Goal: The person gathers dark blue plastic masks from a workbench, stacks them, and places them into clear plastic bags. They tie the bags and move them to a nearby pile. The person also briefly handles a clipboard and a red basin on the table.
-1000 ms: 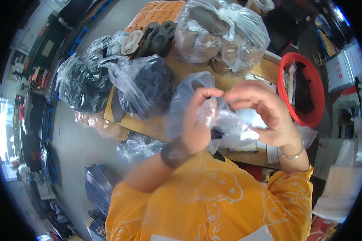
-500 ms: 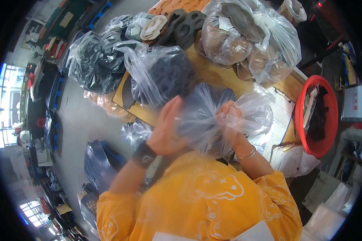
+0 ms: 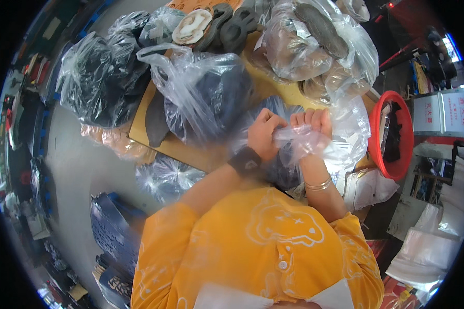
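My left hand (image 3: 265, 135) is closed on the gathered neck of a clear plastic bag (image 3: 294, 140), its fingers pinched together. My right hand (image 3: 312, 123), fingers curled, grips the same plastic just beside it. Below my hands the bag bulges with dark blue or black contents, partly hidden by my hands and wrists. Close by on the left stands another clear bag (image 3: 203, 95) of dark pieces, its loose top spread open. A flat dark sole-shaped piece (image 3: 156, 122) lies at the table's left edge.
Behind on the wooden table (image 3: 274, 88) sit a large clear bag (image 3: 294, 59) of brown pieces with a dark sole (image 3: 322, 31) on top, and several dark soles (image 3: 237, 31). A red bucket (image 3: 373, 135) stands at right. More filled bags (image 3: 105, 77) stand left.
My left hand has moved right from an open position onto the bag's neck, beside my right hand. The bag's loose top is now bunched between both hands. The view has shifted slightly.
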Demonstrator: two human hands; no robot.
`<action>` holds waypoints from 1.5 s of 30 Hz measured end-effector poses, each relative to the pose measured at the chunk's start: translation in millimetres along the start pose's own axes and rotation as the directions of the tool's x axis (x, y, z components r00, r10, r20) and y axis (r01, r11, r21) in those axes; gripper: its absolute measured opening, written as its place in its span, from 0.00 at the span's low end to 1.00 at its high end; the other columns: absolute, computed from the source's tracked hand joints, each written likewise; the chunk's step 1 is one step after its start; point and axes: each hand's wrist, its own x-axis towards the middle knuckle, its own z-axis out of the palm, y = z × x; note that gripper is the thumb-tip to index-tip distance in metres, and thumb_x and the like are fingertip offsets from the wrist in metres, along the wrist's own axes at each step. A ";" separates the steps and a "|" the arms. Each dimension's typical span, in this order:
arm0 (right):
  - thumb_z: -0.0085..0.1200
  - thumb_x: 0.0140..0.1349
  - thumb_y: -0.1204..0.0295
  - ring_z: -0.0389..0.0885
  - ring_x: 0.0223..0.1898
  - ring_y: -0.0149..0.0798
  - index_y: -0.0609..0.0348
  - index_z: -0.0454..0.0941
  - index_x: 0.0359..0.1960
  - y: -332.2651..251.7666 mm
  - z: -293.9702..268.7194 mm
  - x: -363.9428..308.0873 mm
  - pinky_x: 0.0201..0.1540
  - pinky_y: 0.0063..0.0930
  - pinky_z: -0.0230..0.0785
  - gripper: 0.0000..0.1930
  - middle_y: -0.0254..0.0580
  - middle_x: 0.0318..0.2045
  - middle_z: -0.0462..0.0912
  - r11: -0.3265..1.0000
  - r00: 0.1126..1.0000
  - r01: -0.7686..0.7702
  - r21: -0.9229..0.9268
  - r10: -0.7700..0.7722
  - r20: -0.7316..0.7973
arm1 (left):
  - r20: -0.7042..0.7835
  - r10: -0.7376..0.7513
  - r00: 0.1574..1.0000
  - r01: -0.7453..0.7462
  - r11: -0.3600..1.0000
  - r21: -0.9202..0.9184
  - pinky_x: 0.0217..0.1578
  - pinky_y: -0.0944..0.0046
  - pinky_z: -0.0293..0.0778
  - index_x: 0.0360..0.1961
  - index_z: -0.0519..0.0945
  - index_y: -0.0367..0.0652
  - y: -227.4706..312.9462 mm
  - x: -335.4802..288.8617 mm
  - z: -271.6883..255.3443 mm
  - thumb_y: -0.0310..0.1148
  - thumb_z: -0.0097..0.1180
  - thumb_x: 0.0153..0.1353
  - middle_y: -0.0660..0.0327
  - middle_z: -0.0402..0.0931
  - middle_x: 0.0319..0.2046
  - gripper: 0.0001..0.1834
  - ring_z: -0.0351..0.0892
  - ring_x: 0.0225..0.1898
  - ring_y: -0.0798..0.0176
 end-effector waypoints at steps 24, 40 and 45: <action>0.58 0.55 0.62 0.69 0.58 0.46 0.62 0.59 0.64 55.3 -52.5 1.1 0.62 0.37 0.60 0.36 0.49 0.54 0.73 0.493 0.940 -0.326 -0.807 0.257 -0.224 | 0.418 -0.043 0.907 0.167 0.950 -0.265 0.51 0.59 0.70 0.52 0.75 0.38 -64.3 8.1 -86.3 0.25 0.62 0.46 0.48 0.77 0.48 0.27 0.76 0.51 0.51; 0.50 0.62 0.63 0.74 0.51 0.43 0.63 0.76 0.44 3.8 -23.6 3.3 0.55 0.38 0.66 0.16 0.45 0.45 0.77 0.643 0.991 -0.130 -0.754 0.109 -0.078 | 0.369 0.366 0.854 -0.376 0.926 -0.048 0.46 0.57 0.70 0.45 0.77 0.36 -93.3 65.2 -90.6 0.31 0.56 0.56 0.51 0.79 0.38 0.16 0.78 0.38 0.49; 0.49 0.65 0.56 0.75 0.52 0.44 0.63 0.75 0.48 31.1 -26.1 -2.4 0.57 0.40 0.66 0.22 0.47 0.49 0.78 0.706 0.972 -0.155 -0.691 -0.017 -0.236 | 0.168 -0.034 0.985 0.087 0.943 -0.321 0.57 0.53 0.60 0.53 0.70 0.34 -87.7 44.6 -132.1 0.37 0.68 0.43 0.49 0.70 0.52 0.36 0.67 0.54 0.52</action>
